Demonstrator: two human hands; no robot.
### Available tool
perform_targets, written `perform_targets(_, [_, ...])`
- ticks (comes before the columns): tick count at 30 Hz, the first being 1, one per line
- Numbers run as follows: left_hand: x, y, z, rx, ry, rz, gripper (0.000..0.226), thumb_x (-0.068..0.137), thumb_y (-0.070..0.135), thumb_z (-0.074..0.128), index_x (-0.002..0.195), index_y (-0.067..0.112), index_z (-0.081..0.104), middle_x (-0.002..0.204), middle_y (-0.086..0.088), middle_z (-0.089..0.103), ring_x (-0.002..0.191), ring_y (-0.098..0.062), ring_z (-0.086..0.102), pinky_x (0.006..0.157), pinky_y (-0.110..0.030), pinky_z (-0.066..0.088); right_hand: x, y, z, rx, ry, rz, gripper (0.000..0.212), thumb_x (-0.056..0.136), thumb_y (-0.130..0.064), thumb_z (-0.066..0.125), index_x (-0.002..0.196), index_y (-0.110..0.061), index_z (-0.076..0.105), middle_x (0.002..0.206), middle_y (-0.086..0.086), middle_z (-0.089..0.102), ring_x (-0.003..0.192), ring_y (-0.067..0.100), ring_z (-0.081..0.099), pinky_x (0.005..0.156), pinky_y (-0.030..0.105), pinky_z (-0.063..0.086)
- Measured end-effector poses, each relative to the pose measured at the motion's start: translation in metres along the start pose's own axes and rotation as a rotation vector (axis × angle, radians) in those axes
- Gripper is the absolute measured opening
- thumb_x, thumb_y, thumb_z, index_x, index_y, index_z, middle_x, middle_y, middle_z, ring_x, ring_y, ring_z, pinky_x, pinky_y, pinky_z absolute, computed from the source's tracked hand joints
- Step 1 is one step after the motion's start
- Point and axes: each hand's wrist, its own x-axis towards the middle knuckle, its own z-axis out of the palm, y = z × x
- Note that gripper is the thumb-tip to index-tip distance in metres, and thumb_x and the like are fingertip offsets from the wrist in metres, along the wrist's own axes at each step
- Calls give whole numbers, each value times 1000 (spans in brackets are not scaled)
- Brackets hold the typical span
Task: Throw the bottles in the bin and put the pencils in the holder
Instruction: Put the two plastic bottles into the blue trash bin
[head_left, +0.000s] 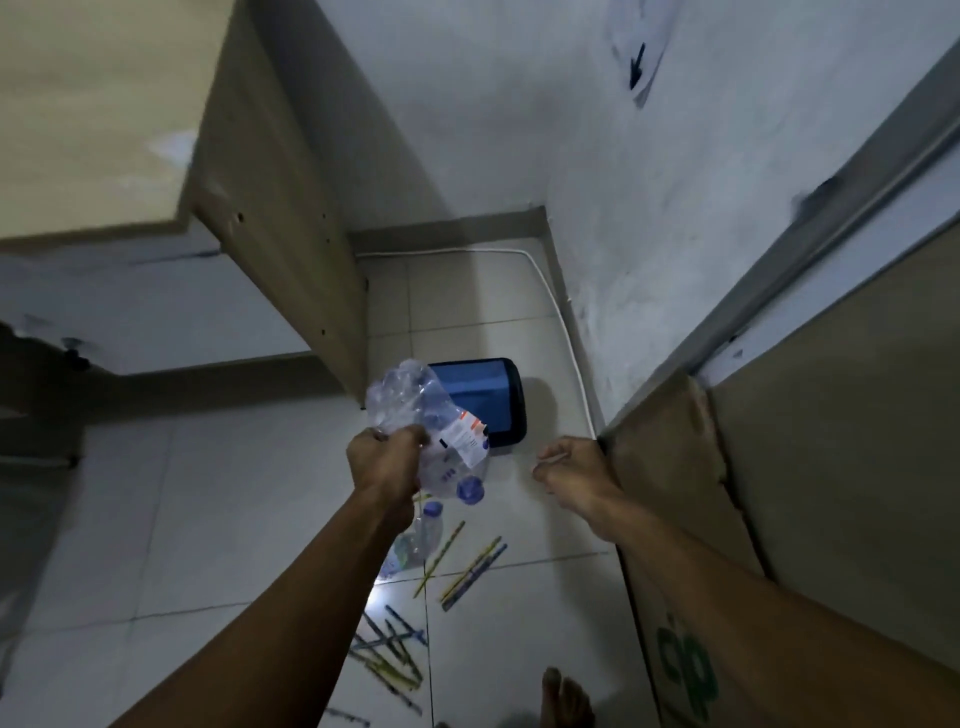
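Crinkled clear plastic bottle (415, 400), glossy tiled floor (208, 519), matt cardboard (675, 493), smooth plastic bin (480, 400)

Crushed clear bottles (415, 410) with blue caps and a white-and-orange label, bunched together and held in the air just over the near edge of the bin. Bin (483, 395): dark rim, blue inside, upright on the tiled floor beside a cabinet's side panel. One more clear bottle (415, 540), blue cap, lying on its side on the floor nearer the camera. Pencils (467, 566), yellow and dark blue, scattered flat on the tiles in two loose clusters, some crossing one another, just beside that bottle.
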Motion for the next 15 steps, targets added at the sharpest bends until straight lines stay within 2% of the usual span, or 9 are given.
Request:
perform_targets(3, [47,-23,9,-44,-11,65,22,82,2,62,102,11,58,92,-7,64,76,-20,64,49,-27,53,52,17,20,-77,25,-80,18,79,-12,73,93,-18,65,96,9,70,78,20,64,64,22,48])
perform_targets(6, [89,-43,15,-72,-42,146,22,83,5,62,104,11,59,92,-3,64,75,-17,66,43,-22,52,96,27,41,-234,94,-219,46,77,-12,74,120,-17,59,114,8,65,100,23,63,79,27,50])
perform_targets(9, [127,-63,21,-89,-105,215,17,83,5,62,96,16,58,91,-2,63,74,-17,66,38,-20,50,138,38,62,-390,198,-411,71,74,-11,74,137,-22,44,133,10,45,120,28,50,88,33,50])
perform_targets(13, [169,-87,27,-111,-214,330,12,82,5,63,88,14,59,91,-8,68,60,-18,72,42,-27,55,192,55,82,-494,281,-622,93,66,-18,72,146,-32,29,143,10,29,133,33,34,95,41,46])
perform_targets(15, [185,-96,30,-106,-253,382,13,81,5,63,92,12,60,99,-12,70,76,-24,73,54,-37,62,211,61,89,-513,303,-694,95,64,-21,70,148,-34,27,150,11,24,139,34,28,100,43,44])
